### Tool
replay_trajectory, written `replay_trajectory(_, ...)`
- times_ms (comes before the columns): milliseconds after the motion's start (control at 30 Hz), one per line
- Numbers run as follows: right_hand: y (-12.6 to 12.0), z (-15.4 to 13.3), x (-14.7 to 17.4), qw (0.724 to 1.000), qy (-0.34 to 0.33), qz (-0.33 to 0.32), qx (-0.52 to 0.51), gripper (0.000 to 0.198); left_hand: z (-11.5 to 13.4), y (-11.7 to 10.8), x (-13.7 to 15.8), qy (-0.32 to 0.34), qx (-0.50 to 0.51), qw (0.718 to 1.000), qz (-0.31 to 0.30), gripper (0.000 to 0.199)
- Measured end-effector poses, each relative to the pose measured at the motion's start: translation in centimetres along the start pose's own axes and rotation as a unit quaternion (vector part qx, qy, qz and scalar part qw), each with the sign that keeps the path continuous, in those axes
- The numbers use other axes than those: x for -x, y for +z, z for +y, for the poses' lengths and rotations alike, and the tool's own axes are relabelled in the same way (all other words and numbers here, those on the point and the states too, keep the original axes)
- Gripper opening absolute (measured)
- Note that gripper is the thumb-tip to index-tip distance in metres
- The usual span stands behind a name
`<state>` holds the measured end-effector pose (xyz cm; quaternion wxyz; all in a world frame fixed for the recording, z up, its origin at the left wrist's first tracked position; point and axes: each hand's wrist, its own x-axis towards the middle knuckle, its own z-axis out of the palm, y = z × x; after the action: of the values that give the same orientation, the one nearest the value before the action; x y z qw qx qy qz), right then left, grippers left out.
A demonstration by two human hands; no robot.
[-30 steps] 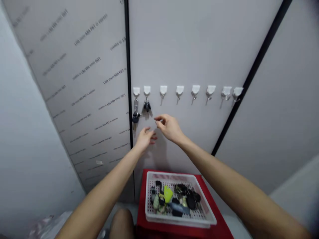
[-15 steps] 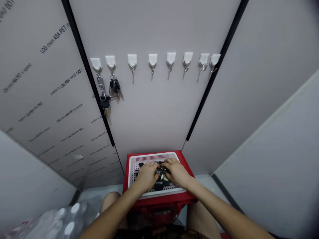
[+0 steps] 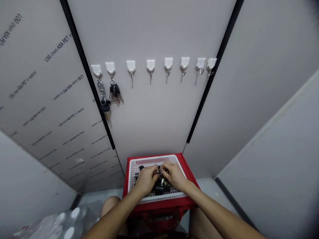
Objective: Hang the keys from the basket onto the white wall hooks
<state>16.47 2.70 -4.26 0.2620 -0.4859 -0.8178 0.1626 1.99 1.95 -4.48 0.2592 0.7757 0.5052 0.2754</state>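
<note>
My left hand (image 3: 146, 180) and my right hand (image 3: 173, 174) meet over a white perforated plastic basket (image 3: 161, 199). Between their fingertips a small metal key ring (image 3: 159, 172) shows, pinched from both sides. What hangs from the ring is partly hidden by my fingers. Below them in the basket lie dark keys, among them a black piece (image 3: 159, 188) printed with a white number. A small white item (image 3: 162, 181) sits just above that piece. The basket rests on a red fabric box (image 3: 188, 172) in front of my knees.
A row of several white adhesive hooks (image 3: 151, 64) runs across the pale wall panel. Key bunches hang from the two leftmost hooks: a long one (image 3: 105, 107) and a shorter one (image 3: 115, 89). Wrapped plastic bottles (image 3: 72, 224) stand on the floor at lower left. Walls enclose both sides.
My fingertips have come together, and the ring now shows between them, raised over the other keys. The printed black piece is more exposed. The view has shifted slightly.
</note>
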Motion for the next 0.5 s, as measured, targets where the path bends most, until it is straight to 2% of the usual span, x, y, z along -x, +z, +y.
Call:
replay_trajectory(100, -0.1, -0.2, -0.1, 0.998, 0.003, 0.038, -0.041, 0.009, -0.4, -0.1, -0.3, -0.046, 0.143, 0.988, 0.041, 0.016)
replay_trajectory(200, -0.4, -0.6, -0.1, 0.996, 0.001, 0.072, -0.058, 0.01, -0.7, -0.3, -0.5, -0.088, 0.268, 0.956, 0.084, 0.016)
replay_trajectory(367, -0.7, -1.0, -0.2, 0.992, 0.005, 0.106, -0.061, 0.008, -0.5, -0.6, -0.5, -0.105, 0.37, 0.919, 0.083, 0.014)
replay_trajectory(500, -0.6, -1.5, -0.4, 0.993, 0.011, 0.068, -0.097, 0.013, -0.1, -0.8, -0.5, -0.1, 0.431, 0.893, 0.079, 0.014)
